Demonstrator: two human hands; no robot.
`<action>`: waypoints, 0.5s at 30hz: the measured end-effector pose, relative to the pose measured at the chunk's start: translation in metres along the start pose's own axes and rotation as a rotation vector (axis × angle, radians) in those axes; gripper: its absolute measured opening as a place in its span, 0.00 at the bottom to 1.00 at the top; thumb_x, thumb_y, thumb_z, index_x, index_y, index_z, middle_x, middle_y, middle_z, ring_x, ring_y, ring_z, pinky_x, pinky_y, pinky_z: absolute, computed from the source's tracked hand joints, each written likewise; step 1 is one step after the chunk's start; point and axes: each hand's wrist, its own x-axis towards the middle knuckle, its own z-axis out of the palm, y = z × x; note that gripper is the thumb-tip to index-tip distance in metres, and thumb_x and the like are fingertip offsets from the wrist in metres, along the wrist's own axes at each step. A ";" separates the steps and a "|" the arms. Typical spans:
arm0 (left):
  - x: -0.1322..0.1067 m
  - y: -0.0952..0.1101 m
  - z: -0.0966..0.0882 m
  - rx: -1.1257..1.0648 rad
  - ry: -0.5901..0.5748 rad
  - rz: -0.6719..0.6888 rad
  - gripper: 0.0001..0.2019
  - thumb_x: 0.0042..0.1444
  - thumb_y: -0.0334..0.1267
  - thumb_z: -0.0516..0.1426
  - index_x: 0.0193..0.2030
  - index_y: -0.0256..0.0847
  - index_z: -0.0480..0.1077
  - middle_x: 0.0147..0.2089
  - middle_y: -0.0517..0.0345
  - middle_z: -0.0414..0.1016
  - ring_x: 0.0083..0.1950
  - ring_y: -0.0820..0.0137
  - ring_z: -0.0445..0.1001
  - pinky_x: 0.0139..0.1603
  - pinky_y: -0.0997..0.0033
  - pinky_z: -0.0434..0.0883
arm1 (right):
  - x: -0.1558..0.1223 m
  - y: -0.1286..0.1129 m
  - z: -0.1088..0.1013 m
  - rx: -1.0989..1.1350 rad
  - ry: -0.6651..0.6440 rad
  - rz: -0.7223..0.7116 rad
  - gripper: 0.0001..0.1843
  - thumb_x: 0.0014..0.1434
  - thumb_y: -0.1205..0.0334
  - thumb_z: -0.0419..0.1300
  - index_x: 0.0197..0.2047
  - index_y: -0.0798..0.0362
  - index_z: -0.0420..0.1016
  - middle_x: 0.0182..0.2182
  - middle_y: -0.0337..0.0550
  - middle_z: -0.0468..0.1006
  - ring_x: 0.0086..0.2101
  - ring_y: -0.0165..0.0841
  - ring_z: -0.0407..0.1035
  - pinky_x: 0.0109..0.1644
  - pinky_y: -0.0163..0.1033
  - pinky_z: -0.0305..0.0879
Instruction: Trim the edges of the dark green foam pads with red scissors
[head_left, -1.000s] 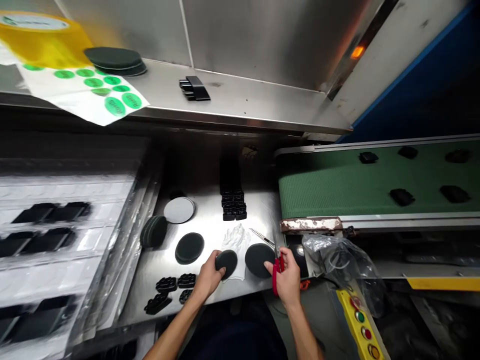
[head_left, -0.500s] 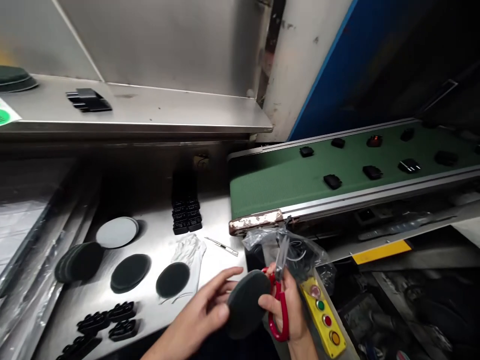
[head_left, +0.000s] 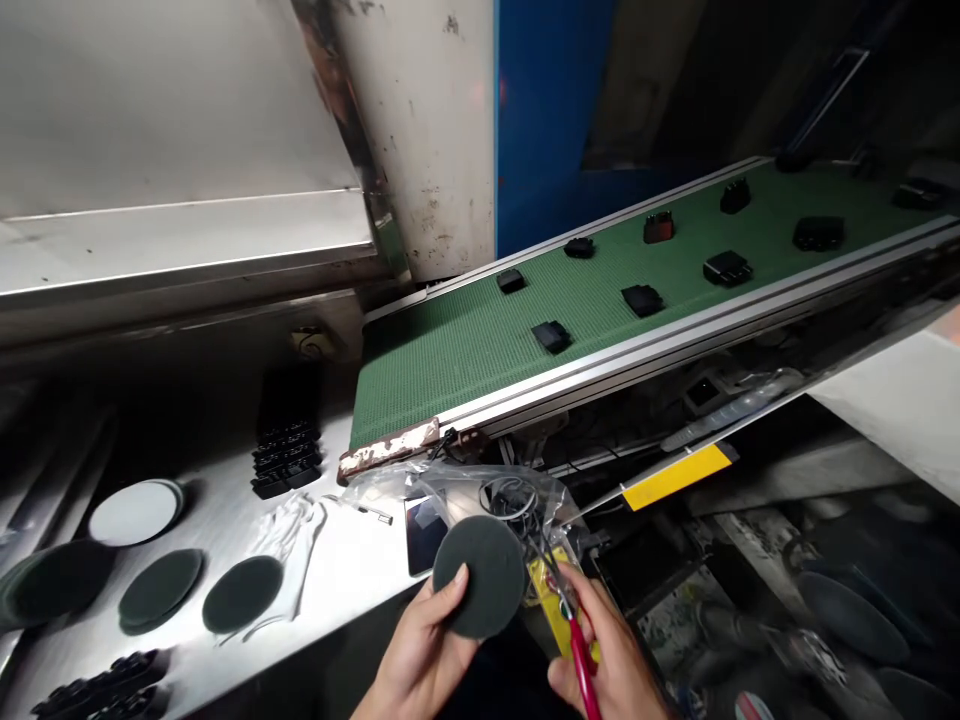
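Note:
A dark green round pad (head_left: pixel 480 577) is gripped at its lower left edge by my left hand (head_left: pixel 420 650), thumb on its face and fingers behind. To the right, my right hand (head_left: pixel 611 650) is closed around red-handled scissors (head_left: pixel 581 655), whose blades point up and left, beside the pad but apart from it. On the metal table, more dark round pads (head_left: pixel 242 594) lie to the left, one of them on a white glove (head_left: pixel 304 555). A pale grey disc (head_left: pixel 135 512) rests behind them.
A green conveyor belt (head_left: pixel 427 370) carries several black parts (head_left: pixel 551 336). Black parts stand in rows (head_left: pixel 287 460) on the table, with more (head_left: pixel 105 685) at front left. Clear plastic (head_left: pixel 457 485) lies below the belt's end, near a yellow button box (head_left: pixel 550 610).
My view has swung to the right. The left hand now grips the pad, and its round face is turned towards me. The right hand has left the pad and lowered the scissors, keeping hold of them.

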 end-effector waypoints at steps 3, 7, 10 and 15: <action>0.008 -0.014 0.004 -0.013 0.063 0.041 0.18 0.56 0.27 0.60 0.54 0.36 0.70 0.53 0.44 0.76 0.56 0.54 0.73 0.61 0.52 0.70 | -0.005 0.007 0.004 -0.116 -0.002 0.009 0.41 0.42 0.62 0.63 0.62 0.41 0.63 0.50 0.45 0.71 0.48 0.45 0.69 0.50 0.46 0.68; 0.017 -0.030 0.005 -0.022 0.087 0.073 0.21 0.57 0.25 0.58 0.57 0.40 0.69 0.52 0.46 0.77 0.54 0.55 0.74 0.62 0.52 0.69 | 0.002 0.009 0.017 -0.269 0.083 0.078 0.46 0.43 0.66 0.63 0.65 0.42 0.57 0.53 0.47 0.69 0.56 0.50 0.62 0.59 0.53 0.61; 0.022 -0.035 0.003 -0.041 0.026 0.037 0.22 0.57 0.24 0.55 0.58 0.40 0.68 0.51 0.46 0.78 0.53 0.55 0.75 0.62 0.52 0.69 | 0.008 0.006 0.020 -0.348 0.061 0.092 0.47 0.45 0.61 0.65 0.67 0.44 0.53 0.52 0.51 0.68 0.57 0.55 0.60 0.60 0.59 0.58; 0.027 -0.033 -0.007 -0.072 -0.059 -0.046 0.21 0.57 0.23 0.53 0.56 0.38 0.70 0.48 0.47 0.79 0.52 0.58 0.76 0.63 0.54 0.68 | 0.006 -0.003 0.013 -0.281 -0.005 0.084 0.50 0.44 0.63 0.66 0.68 0.39 0.51 0.56 0.48 0.64 0.59 0.52 0.59 0.59 0.53 0.62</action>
